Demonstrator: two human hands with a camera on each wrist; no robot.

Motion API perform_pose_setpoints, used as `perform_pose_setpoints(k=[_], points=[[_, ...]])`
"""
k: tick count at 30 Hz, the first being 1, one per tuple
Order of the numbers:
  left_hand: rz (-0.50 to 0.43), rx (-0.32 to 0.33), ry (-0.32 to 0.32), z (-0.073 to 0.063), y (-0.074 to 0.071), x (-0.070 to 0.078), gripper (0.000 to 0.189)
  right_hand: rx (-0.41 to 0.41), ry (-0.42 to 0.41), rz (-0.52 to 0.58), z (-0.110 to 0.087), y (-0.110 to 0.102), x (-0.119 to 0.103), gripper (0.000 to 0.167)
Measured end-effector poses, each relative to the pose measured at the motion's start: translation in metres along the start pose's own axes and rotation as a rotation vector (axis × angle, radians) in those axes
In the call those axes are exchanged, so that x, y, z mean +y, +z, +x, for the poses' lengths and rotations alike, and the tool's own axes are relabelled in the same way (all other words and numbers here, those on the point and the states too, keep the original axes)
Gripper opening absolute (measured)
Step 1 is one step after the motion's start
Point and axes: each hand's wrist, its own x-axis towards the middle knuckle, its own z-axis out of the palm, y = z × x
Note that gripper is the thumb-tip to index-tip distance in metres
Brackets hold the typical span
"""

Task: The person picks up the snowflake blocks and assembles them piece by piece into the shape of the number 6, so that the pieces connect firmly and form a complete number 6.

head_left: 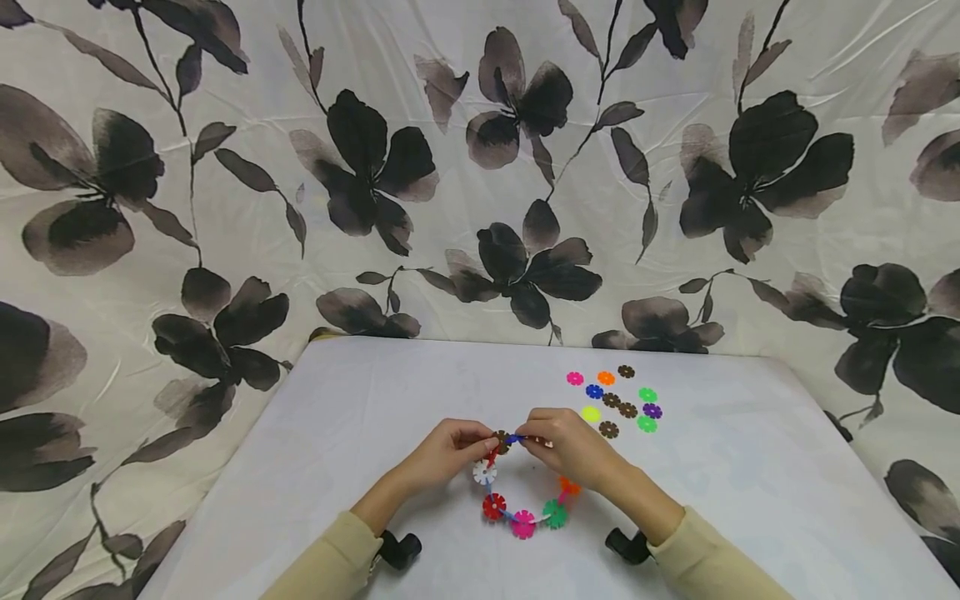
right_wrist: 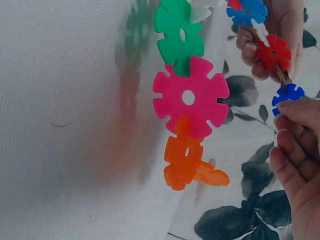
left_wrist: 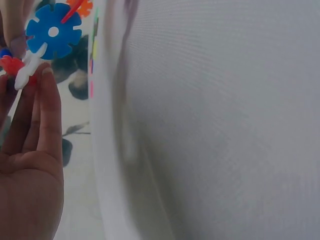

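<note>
Both hands hold up a curved chain of slotted plastic flower discs near the middle of the table. My left hand (head_left: pixel 442 454) pinches it around a brown disc (head_left: pixel 501 442) and a red disc (right_wrist: pixel 274 52). My right hand (head_left: pixel 566 442) pinches a dark blue disc (right_wrist: pixel 288 97) that joins the brown one. Below the hands hang a white disc (head_left: pixel 484 472), a red one, a pink disc (right_wrist: pixel 190 97) and a green disc (right_wrist: pixel 180 35). An orange disc (right_wrist: pixel 184 155) is near the right-hand end. A lighter blue disc (left_wrist: pixel 52 32) shows close by the left fingers.
Loose discs lie beyond my right hand, among them a yellow disc (head_left: pixel 591 413), a purple disc (head_left: pixel 652 411) and several brown ones. The white table (head_left: pixel 360 392) meets a flower-printed cloth (head_left: pixel 450 167) behind. Black wrist cameras sit under both forearms.
</note>
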Motion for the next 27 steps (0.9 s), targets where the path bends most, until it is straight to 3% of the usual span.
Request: perform_pose_setpoints(k=[5, 10, 14, 18, 23, 27], points=[[-0.001, 0.001, -0.022, -0.001, -0.001, -0.001, 0.021, -0.058, 0.066, -0.041, -0.008, -0.011, 0.005, 0.020], [0.012, 0.002, -0.043, -0.002, -0.003, -0.002, 0.022, -0.035, 0.136, -0.141, -0.026, -0.032, 0.025, 0.017], [0.013, 0.000, -0.052, -0.002, -0.004, -0.002, 0.022, -0.015, 0.236, -0.203, -0.042, -0.049, 0.046, 0.012], [0.020, 0.001, -0.049, -0.001, -0.005, -0.002, 0.022, -0.045, 0.362, -0.235, -0.055, -0.060, 0.068, 0.013], [0.031, 0.003, -0.048, -0.002, -0.005, -0.002, 0.022, -0.109, 0.490, -0.193, -0.069, -0.063, 0.089, 0.020], [0.032, 0.000, -0.044, -0.002, -0.004, -0.003, 0.022, -0.135, 0.547, -0.145, -0.076, -0.059, 0.098, 0.024]])
